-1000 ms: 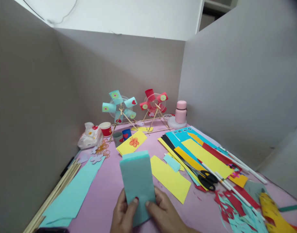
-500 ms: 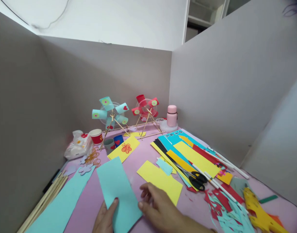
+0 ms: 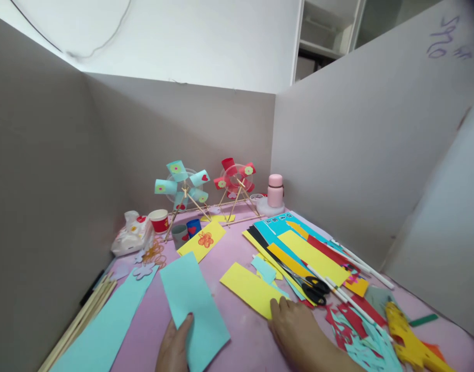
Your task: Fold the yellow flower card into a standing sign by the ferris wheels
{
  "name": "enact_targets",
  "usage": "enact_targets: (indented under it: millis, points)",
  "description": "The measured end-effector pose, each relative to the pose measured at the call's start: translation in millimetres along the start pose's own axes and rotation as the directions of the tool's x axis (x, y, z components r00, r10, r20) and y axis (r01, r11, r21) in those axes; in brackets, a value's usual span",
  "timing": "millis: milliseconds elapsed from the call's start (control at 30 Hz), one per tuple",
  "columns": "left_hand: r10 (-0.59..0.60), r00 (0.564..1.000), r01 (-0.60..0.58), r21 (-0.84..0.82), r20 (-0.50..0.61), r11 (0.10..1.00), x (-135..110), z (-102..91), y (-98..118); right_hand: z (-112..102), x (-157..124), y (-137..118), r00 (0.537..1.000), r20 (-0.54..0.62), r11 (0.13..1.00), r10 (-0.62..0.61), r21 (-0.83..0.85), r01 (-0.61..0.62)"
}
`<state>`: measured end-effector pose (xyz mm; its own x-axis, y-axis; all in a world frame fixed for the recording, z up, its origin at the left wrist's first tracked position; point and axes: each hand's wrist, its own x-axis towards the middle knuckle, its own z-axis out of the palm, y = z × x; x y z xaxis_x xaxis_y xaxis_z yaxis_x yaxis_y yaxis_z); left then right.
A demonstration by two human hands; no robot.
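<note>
My left hand point(image 3: 177, 338) holds a light blue rectangle of paper point(image 3: 194, 305) by its lower left side, thumb on top. My right hand point(image 3: 295, 323) is over the right end of a yellow paper rectangle point(image 3: 247, 289) on the table, its bent fingers pressed together at the edge. The hand hides that end of the sheet. Just behind the yellow sheet lie small light blue paper scraps point(image 3: 264, 269). Farther back is a yellow strip point(image 3: 194, 247) with an orange drawing on it.
Scissors point(image 3: 312, 289) lie on stacked coloured paper at right, near paper shreds point(image 3: 355, 330) and a yellow glue gun point(image 3: 409, 336). Behind stand a light blue paper wheel point(image 3: 185, 188), a red one point(image 3: 236, 181) and a pink bottle point(image 3: 275, 191). Wooden sticks point(image 3: 82, 320) lie left.
My right hand has moved right, from beside the light blue paper to the end of the yellow sheet. My left hand still holds the light blue paper. The view has shifted slightly.
</note>
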<state>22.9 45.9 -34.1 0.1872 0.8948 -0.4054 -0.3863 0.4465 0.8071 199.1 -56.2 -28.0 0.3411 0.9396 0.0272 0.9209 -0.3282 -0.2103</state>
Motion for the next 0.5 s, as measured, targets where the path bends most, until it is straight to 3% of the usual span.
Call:
enact_targets:
  millis: [133,233,367,500]
  points:
    - [0.017,1.000,-0.017,-0.014,0.017,1.000,-2.5,-0.7,4.2,-11.9,-5.3,11.2,0.995,-0.103,0.983,-0.009,0.182,0.028]
    - [0.020,0.999,-0.019,-0.026,0.031,0.999,-5.9,-0.4,6.7,-20.7,-6.6,13.9,0.977,-0.213,0.901,0.024,0.428,0.071]
    - [-0.003,0.999,0.006,-0.080,0.043,0.997,-13.1,5.0,10.0,-10.3,5.2,-5.1,0.982,-0.184,0.558,0.045,0.820,0.128]
    - [-0.033,0.989,0.055,-0.153,0.144,0.987,-21.6,11.2,14.3,13.1,18.1,-34.8,0.994,-0.094,0.270,-0.050,0.957,0.104]
